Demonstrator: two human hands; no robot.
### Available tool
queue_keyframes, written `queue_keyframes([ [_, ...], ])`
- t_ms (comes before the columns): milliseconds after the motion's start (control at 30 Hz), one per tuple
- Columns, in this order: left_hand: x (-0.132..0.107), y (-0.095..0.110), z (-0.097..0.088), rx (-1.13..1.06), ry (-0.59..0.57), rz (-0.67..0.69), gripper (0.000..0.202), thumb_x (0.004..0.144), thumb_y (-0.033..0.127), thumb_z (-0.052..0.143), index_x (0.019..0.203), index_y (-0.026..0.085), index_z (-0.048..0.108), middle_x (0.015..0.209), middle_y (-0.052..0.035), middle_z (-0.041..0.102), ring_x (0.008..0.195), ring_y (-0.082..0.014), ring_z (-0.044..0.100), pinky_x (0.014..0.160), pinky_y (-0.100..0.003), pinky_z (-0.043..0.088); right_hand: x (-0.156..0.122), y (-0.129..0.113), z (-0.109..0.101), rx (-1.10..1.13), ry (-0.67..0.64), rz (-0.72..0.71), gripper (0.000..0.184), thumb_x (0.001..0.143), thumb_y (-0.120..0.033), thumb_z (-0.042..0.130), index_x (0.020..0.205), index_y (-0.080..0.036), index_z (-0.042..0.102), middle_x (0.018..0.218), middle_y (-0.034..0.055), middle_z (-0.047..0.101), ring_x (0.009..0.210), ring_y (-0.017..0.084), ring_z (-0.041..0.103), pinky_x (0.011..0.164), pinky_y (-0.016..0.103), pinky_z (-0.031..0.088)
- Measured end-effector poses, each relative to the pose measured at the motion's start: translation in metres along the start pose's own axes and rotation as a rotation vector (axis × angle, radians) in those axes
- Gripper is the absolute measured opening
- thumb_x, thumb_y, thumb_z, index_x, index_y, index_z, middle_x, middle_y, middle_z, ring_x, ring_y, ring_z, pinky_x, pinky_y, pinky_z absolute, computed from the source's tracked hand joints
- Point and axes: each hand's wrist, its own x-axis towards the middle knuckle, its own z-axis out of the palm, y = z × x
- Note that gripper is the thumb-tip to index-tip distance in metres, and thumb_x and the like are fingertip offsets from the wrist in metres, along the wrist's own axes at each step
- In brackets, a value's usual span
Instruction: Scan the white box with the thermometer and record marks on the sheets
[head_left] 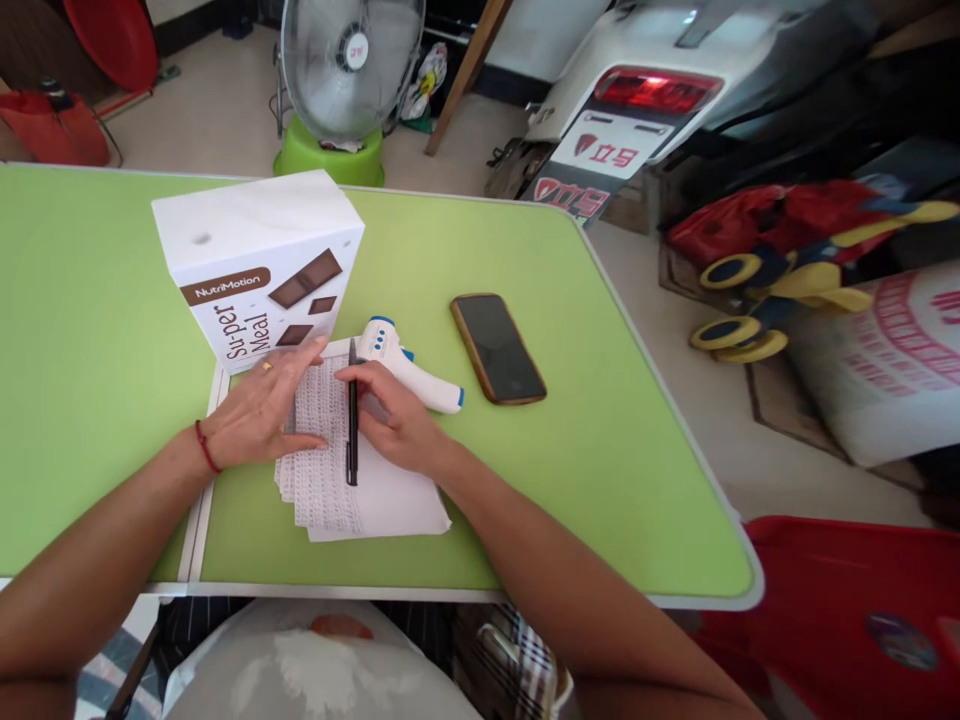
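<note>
My left hand (259, 412) lies flat, fingers spread, on a stack of printed paper sheets (352, 490) on the green table (600, 440). A ring and a red wrist cord show on it. My right hand (396, 420) rests on the same sheets, its fingers curled, with a black pen (352, 420) lying lengthwise against the fingertips. Just behind the right hand lies a white and blue infrared thermometer (405, 365).
A white NutriMotion Super Meal box (255, 265) stands behind the paper. A phone (498, 348) in a brown case lies to the right. A fan (349, 70), a scooter rear (637, 110), toys and red plastic items stand on the floor around the table.
</note>
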Motion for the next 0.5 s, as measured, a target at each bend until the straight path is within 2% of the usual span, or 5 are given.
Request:
queue_keyframes([
  [67,-0.003,-0.004,0.004,0.001,-0.075,-0.043,0.114,0.078,0.058,0.071,0.154,0.017,-0.003,0.14,-0.0247,0.044,0.127,-0.0403,0.047,0.099,-0.056,0.044,-0.001,-0.002,0.004,-0.003,0.04,-0.026,0.026,0.086,-0.02,0.054,0.112,-0.024,0.049,0.096,0.0059,0.059,0.087,0.02,0.058,0.076,0.036,0.052],
  [133,-0.005,-0.005,0.007,-0.003,-0.12,-0.074,0.118,0.077,0.058,0.073,0.154,0.018,-0.007,0.141,-0.0254,0.042,0.128,-0.0421,0.045,0.099,-0.057,0.044,-0.003,-0.004,0.008,0.001,0.118,-0.035,0.018,0.085,-0.028,0.061,0.1,-0.024,0.05,0.084,0.0018,0.056,0.075,0.017,0.055,0.068,0.032,0.05],
  [267,-0.005,-0.003,0.006,-0.033,-0.16,-0.117,0.121,0.075,0.058,0.075,0.154,0.02,-0.008,0.133,-0.0221,0.048,0.123,-0.0407,0.048,0.098,-0.056,0.044,-0.005,-0.005,0.013,0.097,0.197,-0.01,0.013,0.092,-0.033,0.05,0.085,-0.023,0.052,0.071,-0.0014,0.055,0.059,0.013,0.05,0.057,0.028,0.045],
  [400,-0.004,-0.002,0.004,-0.038,-0.165,-0.144,0.126,0.07,0.05,0.082,0.154,0.021,-0.008,0.128,-0.0196,0.051,0.12,-0.0395,0.047,0.097,-0.056,0.045,-0.005,-0.002,0.017,0.144,0.154,0.209,0.021,0.09,-0.03,0.045,0.102,-0.022,0.06,0.09,0.0045,0.069,0.075,0.016,0.064,0.069,0.032,0.053],
  [500,-0.003,-0.001,0.003,-0.035,-0.166,-0.156,0.128,0.068,0.046,0.084,0.153,0.022,-0.008,0.126,-0.0178,0.052,0.118,-0.0385,0.048,0.095,-0.054,0.046,-0.004,0.001,0.02,0.133,0.174,0.311,0.018,0.082,-0.025,0.053,0.097,-0.021,0.063,0.087,0.0042,0.072,0.073,0.016,0.066,0.067,0.031,0.055],
])
